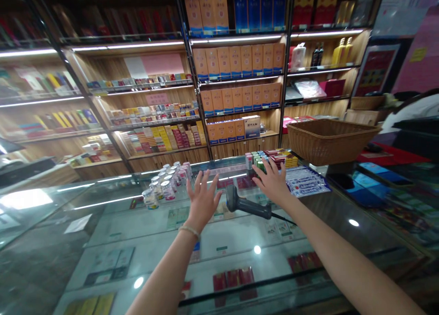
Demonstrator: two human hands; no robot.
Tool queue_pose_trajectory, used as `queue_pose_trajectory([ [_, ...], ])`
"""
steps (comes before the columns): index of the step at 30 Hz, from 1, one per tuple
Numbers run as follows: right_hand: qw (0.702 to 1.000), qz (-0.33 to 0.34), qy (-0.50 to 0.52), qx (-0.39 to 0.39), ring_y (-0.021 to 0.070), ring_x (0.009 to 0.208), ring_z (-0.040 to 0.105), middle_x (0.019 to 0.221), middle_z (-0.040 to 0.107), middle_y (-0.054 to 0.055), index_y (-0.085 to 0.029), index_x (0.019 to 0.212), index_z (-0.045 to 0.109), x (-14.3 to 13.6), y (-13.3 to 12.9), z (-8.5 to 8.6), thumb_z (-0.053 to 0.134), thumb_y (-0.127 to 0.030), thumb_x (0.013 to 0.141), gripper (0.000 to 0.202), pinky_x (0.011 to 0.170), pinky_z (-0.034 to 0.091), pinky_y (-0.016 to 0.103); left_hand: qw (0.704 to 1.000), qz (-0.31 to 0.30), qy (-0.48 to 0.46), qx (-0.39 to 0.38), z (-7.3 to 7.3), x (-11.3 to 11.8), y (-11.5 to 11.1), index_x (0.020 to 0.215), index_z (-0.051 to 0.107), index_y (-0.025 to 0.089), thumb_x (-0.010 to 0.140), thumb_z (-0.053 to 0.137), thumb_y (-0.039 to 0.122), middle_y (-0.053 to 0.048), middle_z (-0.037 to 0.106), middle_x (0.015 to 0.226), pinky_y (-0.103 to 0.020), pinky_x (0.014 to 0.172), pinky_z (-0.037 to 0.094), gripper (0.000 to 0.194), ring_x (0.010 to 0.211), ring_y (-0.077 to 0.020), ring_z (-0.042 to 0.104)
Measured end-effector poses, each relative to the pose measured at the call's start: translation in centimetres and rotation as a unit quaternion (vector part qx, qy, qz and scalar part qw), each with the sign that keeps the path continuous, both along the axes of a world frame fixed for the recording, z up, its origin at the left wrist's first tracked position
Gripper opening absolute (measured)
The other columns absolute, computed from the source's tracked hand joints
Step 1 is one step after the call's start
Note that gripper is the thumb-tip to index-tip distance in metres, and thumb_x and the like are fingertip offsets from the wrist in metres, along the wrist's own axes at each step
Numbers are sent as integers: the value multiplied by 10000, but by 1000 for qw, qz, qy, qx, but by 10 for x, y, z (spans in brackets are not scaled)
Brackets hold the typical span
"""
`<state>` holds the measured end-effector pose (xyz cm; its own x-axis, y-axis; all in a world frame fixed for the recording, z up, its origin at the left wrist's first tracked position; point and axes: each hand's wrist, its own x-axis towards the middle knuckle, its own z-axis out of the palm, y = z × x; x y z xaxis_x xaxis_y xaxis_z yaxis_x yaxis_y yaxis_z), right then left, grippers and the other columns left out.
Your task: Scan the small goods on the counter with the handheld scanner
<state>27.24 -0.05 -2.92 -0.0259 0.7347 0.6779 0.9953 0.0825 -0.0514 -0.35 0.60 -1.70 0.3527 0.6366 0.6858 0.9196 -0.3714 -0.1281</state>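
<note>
My left hand (202,198), with a bracelet at the wrist, is held over the glass counter (154,242), fingers spread and nothing in it. Left of it stands a group of small clear jars (168,182) with pale lids. My right hand (272,182) is also spread, just in front of a row of small green-and-white cylindrical packs (257,158); whether it touches them I cannot tell. Between my hands a dark grey barcode scanner (248,206) lies on the glass, its cable running right. Beside my right hand are blue-and-white flat packets (307,180).
Red and yellow packs (286,158) sit behind the packets. A wicker basket (331,141) stands at the counter's right, near a dark blue glossy item (366,182). Shelves behind hold orange boxes (240,59) and cigarette-like cartons (168,139). Goods lie beneath the glass.
</note>
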Motion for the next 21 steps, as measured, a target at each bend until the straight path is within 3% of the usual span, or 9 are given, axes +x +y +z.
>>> queue_pose_trajectory([
  [14,998,6,-4,-58,350,1530,314,1675,392,126,-331,1503,568,-2,-9,-8,432,-463,1060,482,1206,181,675,1000,-3,-19,-4,-4,-2,-5,1479,589,258,983,604,355,-173,461,1624,-693,1263,83,506,1529,-386,366],
  [21,994,-21,6,-107,348,1565,254,1695,360,109,-341,1525,537,1,-8,4,395,-498,1061,509,1210,201,670,1000,-2,-9,10,-5,-6,1,1478,590,243,1004,564,364,-181,443,1634,-698,1260,86,490,1527,-388,364],
])
